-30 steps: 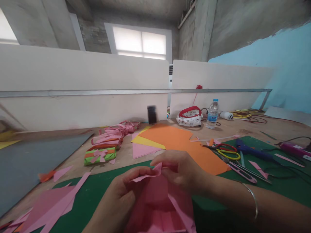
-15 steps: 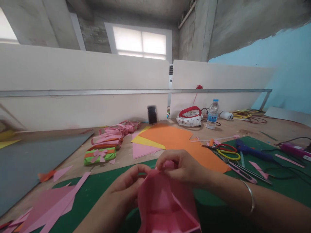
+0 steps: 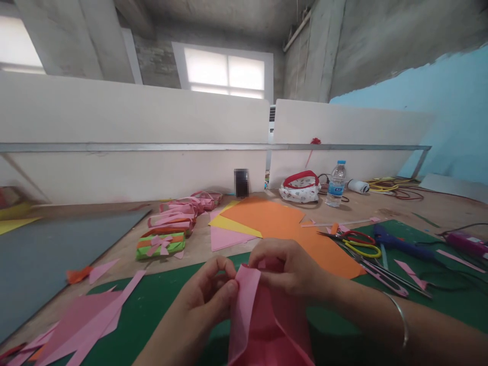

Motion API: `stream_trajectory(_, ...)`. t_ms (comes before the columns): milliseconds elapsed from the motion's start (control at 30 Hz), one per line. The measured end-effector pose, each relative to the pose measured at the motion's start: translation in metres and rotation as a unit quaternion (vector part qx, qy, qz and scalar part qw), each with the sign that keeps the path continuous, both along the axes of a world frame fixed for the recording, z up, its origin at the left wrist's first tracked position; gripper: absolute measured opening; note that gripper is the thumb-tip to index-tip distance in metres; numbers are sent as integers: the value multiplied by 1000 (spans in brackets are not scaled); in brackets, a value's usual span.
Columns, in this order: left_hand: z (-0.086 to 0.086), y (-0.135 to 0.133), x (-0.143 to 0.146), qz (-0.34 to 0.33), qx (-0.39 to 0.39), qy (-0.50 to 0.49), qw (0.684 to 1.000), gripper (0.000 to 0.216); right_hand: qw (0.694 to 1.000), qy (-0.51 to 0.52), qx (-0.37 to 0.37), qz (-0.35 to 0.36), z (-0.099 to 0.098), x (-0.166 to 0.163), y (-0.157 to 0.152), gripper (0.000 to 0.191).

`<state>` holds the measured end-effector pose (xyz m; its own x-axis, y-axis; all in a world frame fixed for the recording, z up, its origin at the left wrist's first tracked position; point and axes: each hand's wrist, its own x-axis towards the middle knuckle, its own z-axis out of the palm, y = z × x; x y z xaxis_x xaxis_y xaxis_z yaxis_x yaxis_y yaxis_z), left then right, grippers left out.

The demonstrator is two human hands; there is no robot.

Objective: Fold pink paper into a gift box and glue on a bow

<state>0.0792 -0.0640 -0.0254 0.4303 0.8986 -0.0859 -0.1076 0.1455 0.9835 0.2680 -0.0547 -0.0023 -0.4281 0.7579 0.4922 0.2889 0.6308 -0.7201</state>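
A folded pink paper bag [image 3: 269, 325] stands between my hands above the green cutting mat [image 3: 168, 300], its near part cut off by the lower frame edge. My left hand [image 3: 208, 295] pinches the left rim of the paper between thumb and forefinger, where a lighter pink flap [image 3: 246, 295] is folded over. Bent over the far rim, my right hand [image 3: 284, 267] grips the paper, with its fingertips partly hidden behind the pink sheet. A silver bangle [image 3: 400, 317] circles the right wrist.
Orange sheets [image 3: 263, 213] lie ahead. On the right are scissors [image 3: 362, 246], a blue glue gun [image 3: 400, 244] and a water bottle [image 3: 336, 185]. Small pink paper bags [image 3: 177, 218] and a green one [image 3: 160, 246] line the left, near pink scraps [image 3: 87, 325].
The left side of the pink paper has turned outward, showing a lighter folded flap. My left thumb now presses near its top edge. The view has shifted slightly.
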Motion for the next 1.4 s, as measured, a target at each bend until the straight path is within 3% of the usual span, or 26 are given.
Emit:
stream_trajectory(133, 6, -2, 1, -8, 47, 6, 999, 28, 999, 2, -34, -26, 4, -2, -6, 4)
stream_trajectory(400, 0, 0, -1, -32, 15, -13, 999, 34, 996, -9, -36, -79, 4, -3, -5, 12)
stream_trajectory(567, 5, -1, 1, 19, 12, 10, 1000, 23, 998, 14, 54, 27, -3, -4, -3, 42)
stream_trajectory(667, 8, -2, 0, 44, 8, 38, 998, 21, 992, 16, 101, 68, -9, -3, -1, 37)
stream_trajectory(833, 8, -4, -2, 49, 4, 25, 998, 27, 993, 14, 105, 57, -10, -1, 1, 34)
stream_trajectory(967, 12, -7, -3, 45, 56, 51, 996, 29, 992, 8, 119, 51, -8, -1, 1, 39)
stream_trajectory(1133, 17, -12, 5, -28, 122, 68, 990, 36, 987, 5, 157, 21, -9, -3, 1, 32)
stream_trajectory(1233, 16, -19, 13, 39, 183, 145, 972, 55, 984, 1, 176, -9, -10, -5, 0, 28)
stream_trajectory(1400, 10, -19, 10, 124, 262, 221, 931, 31, 982, -15, 185, -42, -9, -8, -3, 19)
